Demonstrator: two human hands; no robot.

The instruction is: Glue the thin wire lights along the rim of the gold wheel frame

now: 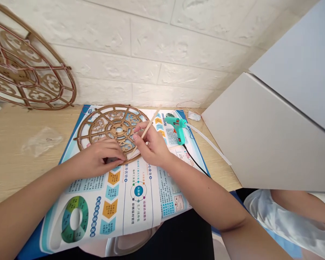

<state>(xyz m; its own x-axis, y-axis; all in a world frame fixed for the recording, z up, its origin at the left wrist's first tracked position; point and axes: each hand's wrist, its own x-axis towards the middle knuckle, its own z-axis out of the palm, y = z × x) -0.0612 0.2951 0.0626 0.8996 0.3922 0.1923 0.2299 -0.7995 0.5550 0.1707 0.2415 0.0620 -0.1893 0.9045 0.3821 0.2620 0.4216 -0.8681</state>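
Right hand [154,146]: one thin wooden stick [151,124] is pinched between thumb and fingertips, the remaining fingers curled in; the stick slants up and away to the right, its lower end hidden at the fingers.

Left hand [101,159]: laid palm down, fingers loosely bent, pressed on the near rim of the fretwork disc [112,129]; nothing is enclosed in it so far as can be seen.

Fretwork disc, one: round, brown, pierced with ornamental cut-outs and a small centre hole, laid flat on the printed poster [119,202] just beyond both hands. Its near edge is covered by the two hands.

Printed poster, one: blue-bordered, with charts and text, spread on the wooden tabletop [11,162] and overhanging its near edge.

Glue gun [178,128], one: teal, set on the poster just right of the right hand, with one translucent glue stick [208,142] trailing from its rear and one black cord [195,162] running toward the near edge.

Second fretwork panel [24,68], one: larger, leaned upright against the white brick wall [151,54] at far left, well apart from the hands.

Clear plastic wrapper [42,141], one: crumpled on the tabletop left of the poster.

White panel [268,144], one: angled at the right.
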